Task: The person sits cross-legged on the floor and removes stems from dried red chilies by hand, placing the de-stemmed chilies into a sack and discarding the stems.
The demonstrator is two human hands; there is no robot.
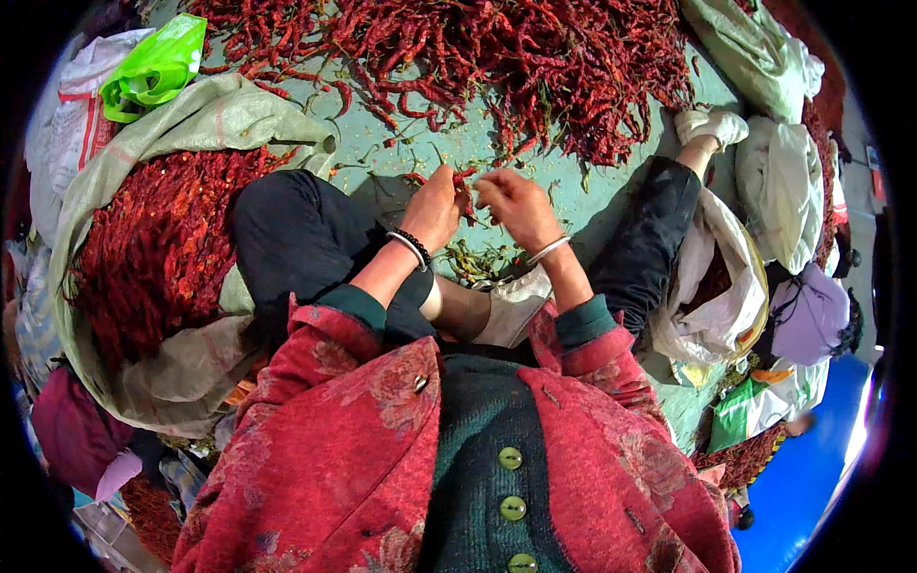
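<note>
My left hand (435, 208), with a dark beaded bracelet and a pale bangle at the wrist, is closed around red chili peppers (466, 174) whose ends stick out past the fingers. My right hand (523, 209) is close beside it, fingers bent toward the peppers; whether it pinches anything is hidden. Below the hands, a small heap of green-brown chili stems (469, 261) lies between my legs. Loose stems and seeds dot the pale green ground sheet (358, 175). Beyond the hands spreads a large pile of whole red chili peppers (516, 64).
A woven sack (208, 114) at my left gapes around a mass of red chili peppers (165, 236). Behind it lies a bright green plastic bag (161, 64). At my right are an opened white sack (745, 286) and filled pale sacks (781, 186). Other people sit at both edges.
</note>
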